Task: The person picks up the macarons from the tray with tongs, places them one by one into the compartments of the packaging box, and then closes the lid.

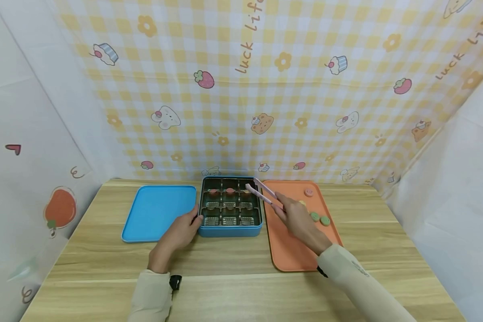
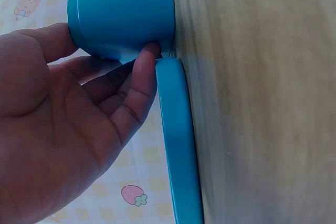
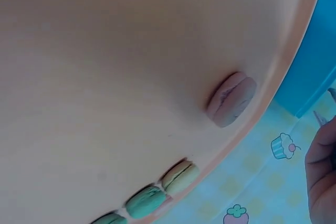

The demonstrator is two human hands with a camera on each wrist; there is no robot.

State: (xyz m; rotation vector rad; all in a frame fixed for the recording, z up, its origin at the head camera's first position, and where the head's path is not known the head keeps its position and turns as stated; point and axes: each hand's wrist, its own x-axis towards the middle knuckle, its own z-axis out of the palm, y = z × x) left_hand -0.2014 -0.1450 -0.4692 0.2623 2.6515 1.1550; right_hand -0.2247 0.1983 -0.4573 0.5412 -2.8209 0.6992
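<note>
A blue box [image 1: 230, 231] with a divided, dark shiny insert stands mid-table. In its far row are small reddish pieces [image 1: 230, 191]. My left hand [image 1: 182, 229] holds the box at its near left side; the left wrist view shows the thumb at the rim and curled fingers against the wall [image 2: 123, 14]. My right hand [image 1: 299, 219] grips pale pink tongs [image 1: 261, 195], their tips spread apart over the far right compartments. Under that forearm lies an orange tray [image 1: 290, 255] with green macarons [image 1: 325, 221], a pink macaron [image 1: 308, 192] and a yellow macaron [image 3: 181, 177].
A blue lid [image 1: 161, 210] lies flat left of the box, close beside my left hand. Another pink macaron [image 3: 232, 99] shows in the right wrist view near the tray's edge. Behind the wooden table [image 1: 225, 290] hangs a checked cloth [image 1: 233, 103].
</note>
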